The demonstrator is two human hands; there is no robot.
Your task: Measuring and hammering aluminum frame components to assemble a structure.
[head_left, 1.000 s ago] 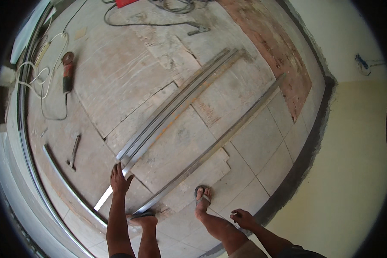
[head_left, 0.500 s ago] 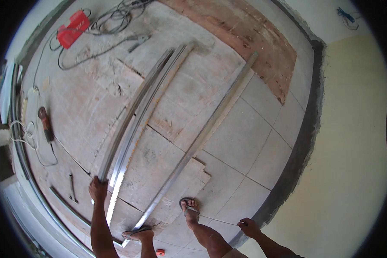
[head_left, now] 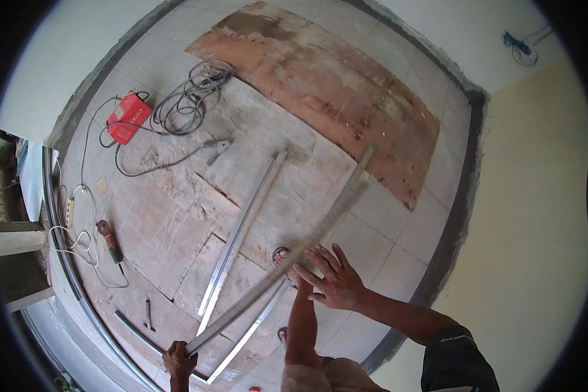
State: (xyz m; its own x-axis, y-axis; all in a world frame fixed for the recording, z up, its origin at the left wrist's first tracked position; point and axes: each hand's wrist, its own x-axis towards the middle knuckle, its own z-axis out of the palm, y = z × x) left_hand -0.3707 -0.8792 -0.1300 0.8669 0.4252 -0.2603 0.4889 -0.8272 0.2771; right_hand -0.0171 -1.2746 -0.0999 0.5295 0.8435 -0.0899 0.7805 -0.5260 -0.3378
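Note:
My left hand (head_left: 179,360) is closed around the near end of a long grey metal tube (head_left: 245,305). The tube slants up and to the right, blurred by motion, above the floor. My right hand (head_left: 333,281) is open, fingers spread, close beside the tube's middle; whether it touches is hard to tell. Below the tube lies a shiny metal bar (head_left: 245,343), joined or butted at its near end to a shorter darker piece near my left hand. To the left, thin metal strips (head_left: 232,251) lie side by side on the boards.
A red welding machine (head_left: 129,117) stands far left with coiled black cable (head_left: 193,98) and a clamp (head_left: 221,149). An angle grinder (head_left: 110,242), a hammer (head_left: 148,315) and a white power cord (head_left: 78,243) lie left. A brown board (head_left: 333,85) covers the far floor. A wall (head_left: 529,215) rises right.
My left hand has lifted the grey tube off the strips and swung it rightward. My right hand has come up from the lower right and opened beside it. My feet have shifted.

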